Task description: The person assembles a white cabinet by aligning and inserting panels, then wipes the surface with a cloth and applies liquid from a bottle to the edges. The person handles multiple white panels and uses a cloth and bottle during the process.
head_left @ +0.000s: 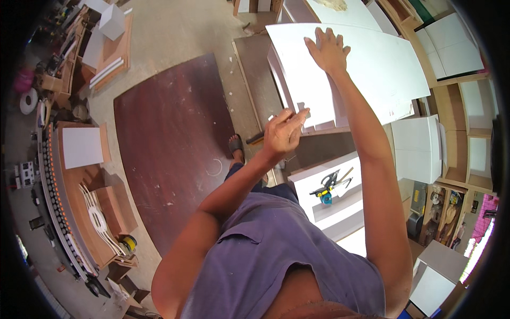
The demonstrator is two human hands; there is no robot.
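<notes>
My right hand point(330, 52) lies flat on top of a large white panel point(377, 64), fingers spread. The panel rests over a white cabinet carcass point(281, 80), whose side and inner dividers show beneath. Beside the panel's near left corner is my left hand point(283, 132), its fingers drawn together in a pinch. Whatever they hold, if anything, is too small to make out. Below the panel, a black and teal power tool point(325, 194) sits on another white cabinet piece point(332, 210).
A dark reddish-brown board point(175, 138) covers the floor to my left. A bench point(79, 196) with white curved strips point(98, 218) and a tape roll point(128, 243) stands farther left. White boxes point(417, 149) and wooden shelving point(454, 127) line the right side.
</notes>
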